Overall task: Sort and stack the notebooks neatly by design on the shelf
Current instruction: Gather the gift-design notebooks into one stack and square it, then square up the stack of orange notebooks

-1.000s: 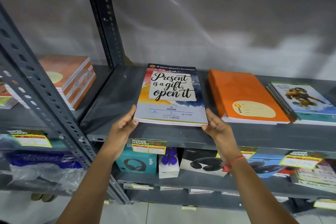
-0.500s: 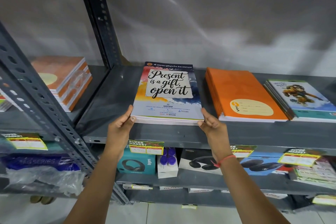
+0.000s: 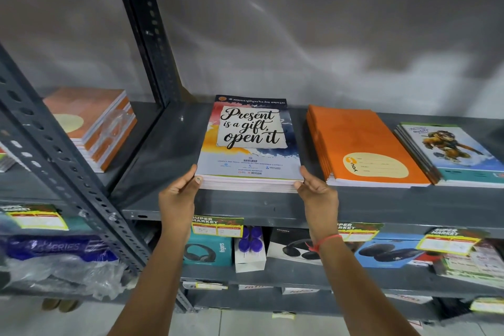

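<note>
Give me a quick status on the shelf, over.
Left hand and right hand grip the near corners of the "Present is a gift" stack, flat on the shelf. Orange stack beside it, apart. Nothing in the way.

Two bare forearms are seen, with no sleeves reaching into view. A thin red thread (image 3: 324, 241) is tied around the wrist of the right hand (image 3: 317, 196), with a small knot at its inner side. Nothing is worn on the left hand (image 3: 178, 195); one short thumbnail is visible there
</note>
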Action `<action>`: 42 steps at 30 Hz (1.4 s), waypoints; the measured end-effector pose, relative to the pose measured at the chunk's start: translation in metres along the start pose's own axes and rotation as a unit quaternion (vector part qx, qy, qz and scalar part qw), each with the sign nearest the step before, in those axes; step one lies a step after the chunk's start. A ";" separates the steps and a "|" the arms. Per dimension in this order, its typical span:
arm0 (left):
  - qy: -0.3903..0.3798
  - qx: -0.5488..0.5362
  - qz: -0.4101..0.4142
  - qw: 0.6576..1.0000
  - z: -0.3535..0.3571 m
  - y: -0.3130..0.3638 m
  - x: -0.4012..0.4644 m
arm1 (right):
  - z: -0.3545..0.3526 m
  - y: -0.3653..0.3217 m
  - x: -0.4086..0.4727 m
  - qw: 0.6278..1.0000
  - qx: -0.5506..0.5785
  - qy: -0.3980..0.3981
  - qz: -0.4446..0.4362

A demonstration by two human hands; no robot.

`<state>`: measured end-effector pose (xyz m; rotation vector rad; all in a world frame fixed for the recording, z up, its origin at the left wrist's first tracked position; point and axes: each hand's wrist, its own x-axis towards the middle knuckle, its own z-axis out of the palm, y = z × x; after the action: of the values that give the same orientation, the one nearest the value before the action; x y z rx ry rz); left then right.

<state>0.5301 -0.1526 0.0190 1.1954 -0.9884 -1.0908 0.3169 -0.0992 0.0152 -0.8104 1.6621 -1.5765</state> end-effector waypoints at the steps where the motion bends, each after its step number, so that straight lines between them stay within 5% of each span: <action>1: 0.003 0.000 0.001 1.000 0.001 0.000 0.000 | 0.001 0.000 0.000 1.000 -0.001 0.006 0.001; 25: 0.049 0.022 -0.033 0.998 0.002 -0.005 0.005 | 0.010 -0.003 -0.007 0.992 -0.097 0.075 -0.030; 32: 0.042 0.045 -0.032 0.998 0.003 0.007 -0.003 | 0.000 -0.009 -0.009 0.997 -0.079 -0.008 -0.007; 34: 0.070 0.106 -0.006 0.992 0.010 0.014 -0.014 | -0.010 -0.014 -0.015 0.996 -0.080 -0.035 -0.006; 37: 0.110 0.206 0.092 0.968 0.041 0.025 -0.047 | -0.038 -0.023 -0.025 0.991 -0.107 0.028 -0.070; 40: 0.016 0.229 0.222 0.948 0.093 0.023 -0.083 | -0.080 -0.034 -0.023 0.971 -0.118 0.128 -0.162; 42: -0.072 0.221 0.238 0.943 0.133 0.017 -0.097 | -0.113 -0.041 -0.006 0.958 -0.086 0.191 -0.198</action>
<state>0.3823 -0.0837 0.0496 1.1447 -1.6000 -0.5887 0.2257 -0.0333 0.0586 -1.0262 2.0258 -1.9818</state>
